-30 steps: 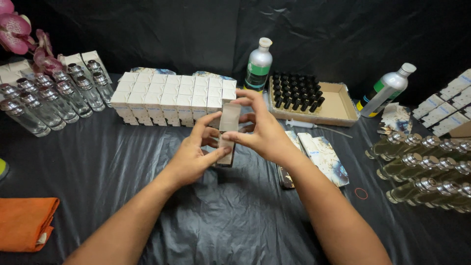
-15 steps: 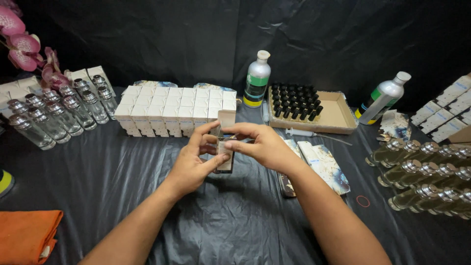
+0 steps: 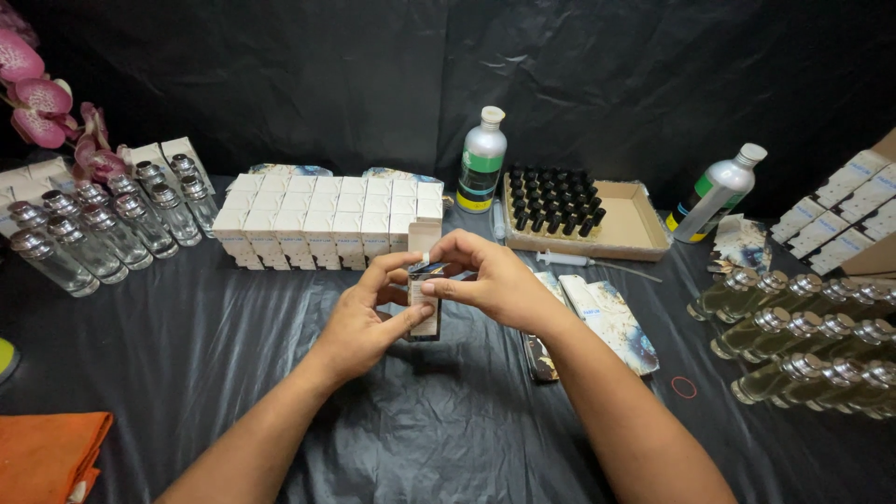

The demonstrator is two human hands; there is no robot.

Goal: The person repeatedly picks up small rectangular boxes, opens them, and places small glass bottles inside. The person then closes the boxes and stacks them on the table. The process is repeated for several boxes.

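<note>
I hold a small white carton [image 3: 426, 303] at the table's middle, my left hand [image 3: 366, 322] wrapped round its lower part, my right hand [image 3: 490, 280] pinching its open top flap. At twelve o'clock stands a block of closed white cartons [image 3: 327, 222]. At one o'clock an open cardboard tray [image 3: 639, 224] holds rows of black-capped vials [image 3: 555, 201], flanked by two silver bottles with green labels [image 3: 483, 159]. At ten o'clock empty clear glass bottles [image 3: 103, 219] stand; at three o'clock lie bottles filled with yellowish liquid [image 3: 803, 341]. Flat patterned sleeves [image 3: 611, 322] lie at my right wrist.
</note>
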